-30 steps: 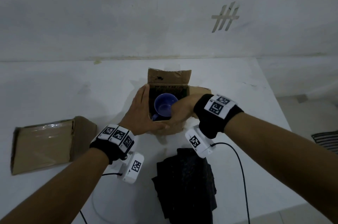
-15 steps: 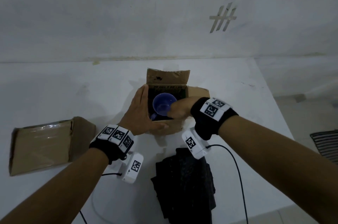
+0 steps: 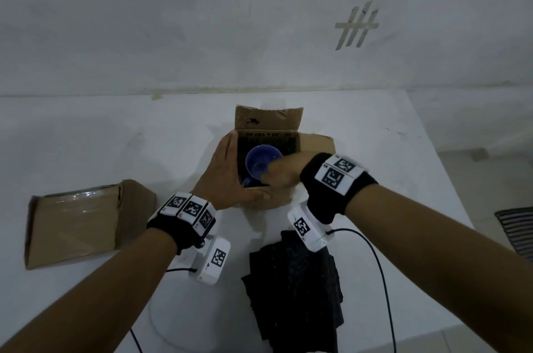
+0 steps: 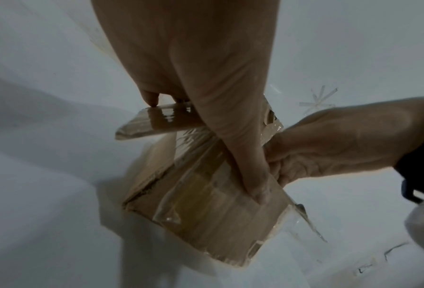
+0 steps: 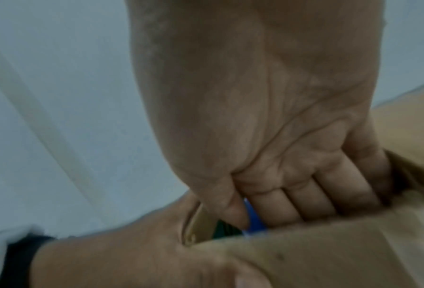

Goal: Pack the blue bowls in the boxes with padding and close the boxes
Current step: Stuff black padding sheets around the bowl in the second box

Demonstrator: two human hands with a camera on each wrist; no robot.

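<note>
An open cardboard box [image 3: 314, 147] stands mid-table with its far flap up. A blue bowl [image 3: 259, 159] sits inside it, tilted toward me. My right hand [image 3: 277, 173] reaches in from the right, and thumb and fingers pinch the bowl's near rim; in the right wrist view a sliver of the blue bowl [image 5: 255, 220] shows between them. My left hand [image 3: 227, 176] lies flat against the box's left side, fingers straight, thumb across the front wall. In the left wrist view that thumb [image 4: 252, 183] presses the taped box front [image 4: 206, 224].
A second cardboard box [image 3: 78, 222] lies closed on its side at the left. A dark sheet of padding [image 3: 294, 289] lies near the front edge of the white table [image 3: 86, 136]. Wrist-camera cables [image 3: 377, 266] trail across it. The table's right edge is close.
My right hand has shifted a little back and to the right over the box, still on the bowl. The left hand stays on the box's side.
</note>
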